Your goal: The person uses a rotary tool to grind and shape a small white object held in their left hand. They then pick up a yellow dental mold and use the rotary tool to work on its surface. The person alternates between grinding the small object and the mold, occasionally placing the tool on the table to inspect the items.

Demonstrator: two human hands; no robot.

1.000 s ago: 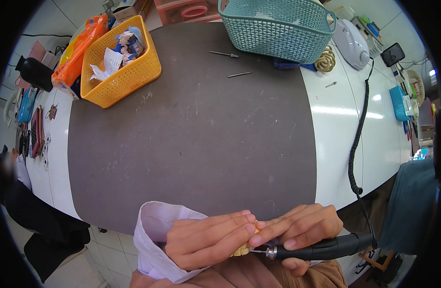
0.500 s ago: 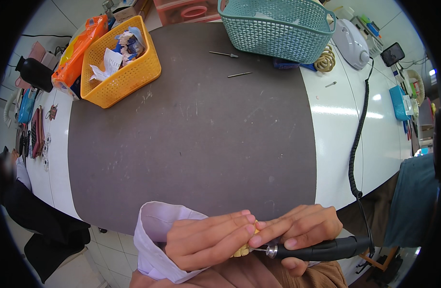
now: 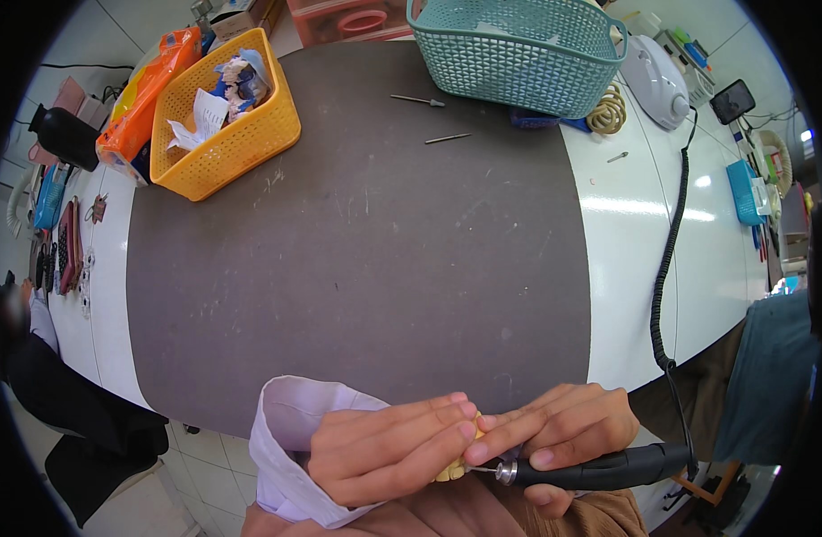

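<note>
My left hand (image 3: 393,447) is closed around a small yellow dental model (image 3: 453,469), most of which its fingers hide. In my right hand (image 3: 577,425) lies a black rotary handpiece (image 3: 599,467) with a silver collar, held level. Its thin metal bur points left and reaches the model's edge; whether the tip touches cannot be made out. The right fingertips rest against the model and the left fingers. Both hands are close to my body, just off the near edge of the grey mat (image 3: 357,268).
A coiled black cord (image 3: 671,259) runs from the handpiece to a white control unit (image 3: 657,80). At the back stand a yellow basket (image 3: 250,157) with papers and a teal basket (image 3: 518,67). Two loose burs (image 3: 447,139) lie on the mat; a person sits at far left.
Almost nothing differs. The handpiece and right hand have shifted very slightly; both grips stay the same.
</note>
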